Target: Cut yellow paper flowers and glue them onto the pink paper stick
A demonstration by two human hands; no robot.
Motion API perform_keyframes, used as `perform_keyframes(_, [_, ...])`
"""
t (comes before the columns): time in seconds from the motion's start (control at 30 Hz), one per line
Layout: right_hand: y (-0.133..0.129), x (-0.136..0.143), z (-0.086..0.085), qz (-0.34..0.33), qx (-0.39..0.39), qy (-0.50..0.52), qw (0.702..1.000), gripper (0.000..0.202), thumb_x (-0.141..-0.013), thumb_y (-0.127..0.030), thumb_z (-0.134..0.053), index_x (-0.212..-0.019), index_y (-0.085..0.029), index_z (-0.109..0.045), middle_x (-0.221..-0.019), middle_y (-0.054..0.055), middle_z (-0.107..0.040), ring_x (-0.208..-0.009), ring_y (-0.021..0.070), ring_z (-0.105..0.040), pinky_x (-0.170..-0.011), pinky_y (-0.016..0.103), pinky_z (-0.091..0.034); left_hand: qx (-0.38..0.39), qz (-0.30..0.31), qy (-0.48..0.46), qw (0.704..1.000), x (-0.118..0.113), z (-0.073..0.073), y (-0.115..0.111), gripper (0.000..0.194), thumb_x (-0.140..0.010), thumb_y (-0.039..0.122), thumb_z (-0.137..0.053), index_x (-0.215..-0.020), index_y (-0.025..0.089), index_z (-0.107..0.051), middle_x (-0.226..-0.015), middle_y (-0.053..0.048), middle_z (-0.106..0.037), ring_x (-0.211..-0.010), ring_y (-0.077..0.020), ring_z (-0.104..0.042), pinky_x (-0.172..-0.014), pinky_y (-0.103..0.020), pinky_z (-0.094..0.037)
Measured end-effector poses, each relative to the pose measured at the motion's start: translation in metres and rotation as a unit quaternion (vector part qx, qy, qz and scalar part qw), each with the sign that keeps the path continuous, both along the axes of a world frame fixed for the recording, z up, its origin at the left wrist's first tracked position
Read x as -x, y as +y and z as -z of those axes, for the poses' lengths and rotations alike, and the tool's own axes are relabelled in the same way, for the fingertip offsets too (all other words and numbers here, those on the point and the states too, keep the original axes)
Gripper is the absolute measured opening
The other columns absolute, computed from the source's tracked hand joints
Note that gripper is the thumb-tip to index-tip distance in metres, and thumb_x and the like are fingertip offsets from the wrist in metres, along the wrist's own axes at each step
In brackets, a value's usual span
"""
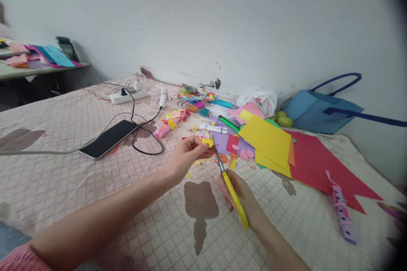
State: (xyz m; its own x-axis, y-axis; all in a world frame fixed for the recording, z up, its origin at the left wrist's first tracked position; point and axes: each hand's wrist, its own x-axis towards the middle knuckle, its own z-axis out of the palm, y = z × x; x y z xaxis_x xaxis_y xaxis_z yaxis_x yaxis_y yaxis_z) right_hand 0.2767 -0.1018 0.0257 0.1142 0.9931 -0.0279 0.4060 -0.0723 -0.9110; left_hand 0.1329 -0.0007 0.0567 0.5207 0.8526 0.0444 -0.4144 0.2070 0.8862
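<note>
Between the thumb and fingers of my left hand (192, 149) is a small yellow paper piece (207, 142). My right hand (237, 190) is closed around the yellow handles of a pair of scissors (233, 192). The scissors' metal blades point up and left, their tips right beside the yellow piece. Whether the blades touch the paper I cannot tell. Below and behind the hands lie small paper scraps (233, 163), purple paper (219, 140) and a small red paper rectangle (232, 144).
Yellow sheets (267, 137) and a large red sheet (318, 163) lie right, near a rolled purple paper piece (342, 211). A phone (110, 139), cables and a power strip (127, 96) are left. A blue bag (321, 110) stands against the wall, beside green fruit (284, 120).
</note>
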Motion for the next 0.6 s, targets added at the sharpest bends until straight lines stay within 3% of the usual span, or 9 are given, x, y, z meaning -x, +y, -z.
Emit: perform_keyframes(0.6, [0.0, 0.0017, -0.0022, 0.004, 0.003, 0.023, 1.0, 0.03, -0.08, -0.043, -0.056, -0.067, -0.022, -0.038, -0.048, -0.01, -0.033, -0.038, 0.0069, -0.03, -0.036, 0.021, -0.029, 0.015, -0.008, -0.003, 1.0, -0.0007, -0.002, -0.0012, 0.02, -0.072, 0.025, -0.068, -0.07, 0.014, -0.052, -0.075, -0.003, -0.068, -0.071, -0.0121, -0.066, -0.075, -0.027, -0.052])
